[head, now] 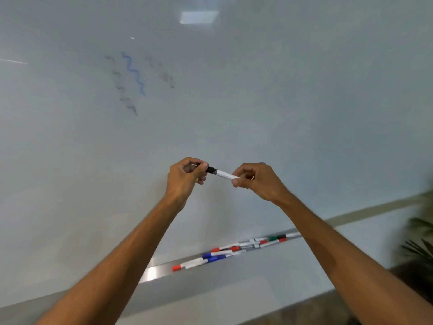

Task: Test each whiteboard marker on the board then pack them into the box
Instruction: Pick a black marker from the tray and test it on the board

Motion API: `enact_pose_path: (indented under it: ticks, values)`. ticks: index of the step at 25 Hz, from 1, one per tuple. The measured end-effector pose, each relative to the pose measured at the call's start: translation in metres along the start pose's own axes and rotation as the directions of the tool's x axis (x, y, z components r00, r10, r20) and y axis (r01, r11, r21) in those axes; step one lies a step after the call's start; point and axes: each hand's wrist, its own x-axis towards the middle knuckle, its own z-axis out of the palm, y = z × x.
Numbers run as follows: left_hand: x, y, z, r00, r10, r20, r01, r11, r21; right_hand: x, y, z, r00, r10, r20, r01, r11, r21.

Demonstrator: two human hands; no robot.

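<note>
Now, the fingers of your left hand (pixel 185 179) pinch the black cap (pixel 210 170), and those of your right hand (pixel 257 182) curl round the marker (pixel 220 173), held just before the whiteboard (pixel 293 95). It looks like uncapping: pull straight along the barrel, not sideways, and keep the cap in hand.

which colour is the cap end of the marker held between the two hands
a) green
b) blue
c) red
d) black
d: the left hand pinches the black cap end of the marker, while the right hand grips its white barrel.
</note>
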Motion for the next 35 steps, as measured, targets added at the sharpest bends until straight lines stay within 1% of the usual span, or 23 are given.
enact_pose_path:
  ticks: [2, 4, 8, 11, 14, 16, 20, 23, 25, 27, 31, 33, 35]
  values:
    - [-0.007, -0.018, 0.031, 0.997, -0.017, 0.079, 0.014, 0.999, 0.045, -0.017, 0.034, -0.015, 1.000, 0.024, -0.001, -0.024, 0.992, -0.126]
    - [-0.013, -0.037, 0.065, 0.989, -0.046, 0.139, 0.034, 0.996, 0.084, -0.035, 0.071, -0.031, 0.997, 0.069, -0.017, -0.071, 0.982, -0.172]
    - [-0.023, -0.085, 0.152, 0.963, -0.128, 0.239, 0.093, 0.984, 0.153, -0.083, 0.155, -0.074, 0.972, 0.207, -0.108, -0.220, 0.967, -0.128]
    - [-0.037, -0.126, 0.223, 0.938, -0.184, 0.295, 0.113, 0.963, 0.243, -0.126, 0.221, -0.111, 0.930, 0.336, -0.147, -0.349, 0.935, -0.068]
    - [-0.059, -0.174, 0.300, 0.905, -0.217, 0.365, 0.095, 0.941, 0.326, -0.174, 0.288, -0.150, 0.851, 0.481, -0.209, -0.502, 0.863, -0.056]
    - [-0.072, -0.210, 0.347, 0.882, -0.224, 0.415, 0.054, 0.922, 0.383, -0.205, 0.331, -0.171, 0.793, 0.553, -0.255, -0.586, 0.808, -0.069]
    - [-0.101, -0.285, 0.435, 0.779, -0.252, 0.574, -0.102, 0.852, 0.513, -0.263, 0.416, -0.207, 0.675, 0.669, -0.310, -0.725, 0.680, -0.111]
    - [-0.125, -0.344, 0.490, 0.715, -0.257, 0.650, -0.213, 0.806, 0.552, -0.307, 0.486, -0.215, 0.562, 0.766, -0.312, -0.819, 0.568, -0.082]
    - [-0.141, -0.384, 0.524, 0.668, -0.256, 0.698, -0.283, 0.781, 0.556, -0.337, 0.532, -0.216, 0.497, 0.810, -0.312, -0.861, 0.505, -0.061]
    - [-0.156, -0.427, 0.556, 0.622, -0.278, 0.732, -0.332, 0.753, 0.568, -0.363, 0.581, -0.214, 0.427, 0.851, -0.305, -0.893, 0.450, 0.004]
    - [-0.189, -0.510, 0.607, 0.545, -0.370, 0.752, -0.370, 0.699, 0.612, -0.405, 0.672, -0.205, 0.287, 0.902, -0.322, -0.939, 0.332, 0.093]
    - [-0.206, -0.553, 0.629, 0.492, -0.405, 0.771, -0.410, 0.673, 0.615, -0.424, 0.716, -0.194, 0.208, 0.927, -0.311, -0.954, 0.262, 0.144]
    - [-0.220, -0.593, 0.645, 0.429, -0.428, 0.795, -0.467, 0.648, 0.601, -0.441, 0.753, -0.180, 0.149, 0.942, -0.301, -0.965, 0.204, 0.163]
